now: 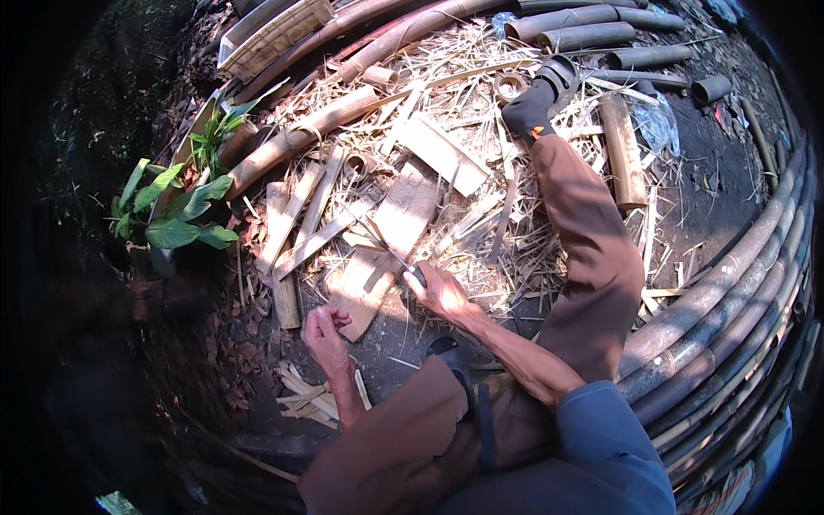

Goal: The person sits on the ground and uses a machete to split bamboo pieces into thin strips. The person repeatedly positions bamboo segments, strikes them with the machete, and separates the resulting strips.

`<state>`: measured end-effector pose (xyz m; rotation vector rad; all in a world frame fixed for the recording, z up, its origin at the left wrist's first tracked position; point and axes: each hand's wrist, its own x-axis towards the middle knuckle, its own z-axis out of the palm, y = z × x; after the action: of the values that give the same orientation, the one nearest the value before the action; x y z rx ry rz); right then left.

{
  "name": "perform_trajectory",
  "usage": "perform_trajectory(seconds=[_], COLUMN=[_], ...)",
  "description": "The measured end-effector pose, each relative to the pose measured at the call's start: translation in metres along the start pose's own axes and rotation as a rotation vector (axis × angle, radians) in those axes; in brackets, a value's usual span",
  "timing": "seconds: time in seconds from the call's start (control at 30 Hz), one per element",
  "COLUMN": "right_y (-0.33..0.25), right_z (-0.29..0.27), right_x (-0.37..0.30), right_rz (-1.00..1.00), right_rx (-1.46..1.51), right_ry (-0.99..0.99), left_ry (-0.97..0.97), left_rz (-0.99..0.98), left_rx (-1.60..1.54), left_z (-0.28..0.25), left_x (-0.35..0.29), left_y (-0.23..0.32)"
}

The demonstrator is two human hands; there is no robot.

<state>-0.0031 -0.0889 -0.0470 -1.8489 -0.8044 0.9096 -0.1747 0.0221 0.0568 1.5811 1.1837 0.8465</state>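
A knife (396, 256) with a dark handle and a thin blade is in my right hand (444, 294), my fingers wrapped round the handle. Its blade points up and to the left, over a flat wooden board (356, 296) that lies on the ground. Beside the board's near left edge is my left hand (327, 333), its fingers curled in toward the thumb; anything between them is hidden or too small to make out. Split bamboo pieces (322, 245) lie left of the board. A wide pale bamboo slab (446, 154) rests past its far end.
Bamboo shavings (536, 227) litter the ground. Long bamboo poles (712, 292) curve along the right side; cut tubes (588, 36) lie at the far right. A leafy plant (184, 206) grows at left, near a plastic crate (270, 39). My outstretched leg (592, 240) borders the work spot.
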Motion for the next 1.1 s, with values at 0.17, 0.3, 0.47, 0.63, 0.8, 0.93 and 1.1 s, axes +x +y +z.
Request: perform_trajectory(seconds=[0.17,0.3,0.47,0.63,0.8,0.93,1.1], right_y=[-0.011,0.044,0.033,0.040,0.040,0.053,0.037], right_z=[0.002,0.007,0.015,0.013,0.018,0.006,-0.003], right_x=[-0.008,0.011,-0.005,-0.005,-0.002,0.000,-0.018], right_rz=[-0.083,0.058,0.068,0.130,0.257,0.085,0.084], right_rx=[-0.065,-0.157,-0.141,-0.018,0.248,-0.103,-0.133], right_ry=[0.045,-0.002,-0.023,-0.117,-0.133,-0.076,-0.009], left_ry=[-0.075,-0.243,-0.253,-0.004,0.061,-0.095,-0.011], left_rz=[0.177,0.334,0.187,0.174,-0.242,-0.227,-0.306], left_rx=[0.030,0.215,0.175,0.349,0.181,0.136,-0.029], left_z=[0.010,0.050,0.068,0.076,0.035,0.048,0.025], left_x=[-0.002,0.013,0.029,0.038,0.046,0.042,0.070], left_y=[-0.002,-0.006,-0.007,-0.006,-0.018,-0.007,-0.028])
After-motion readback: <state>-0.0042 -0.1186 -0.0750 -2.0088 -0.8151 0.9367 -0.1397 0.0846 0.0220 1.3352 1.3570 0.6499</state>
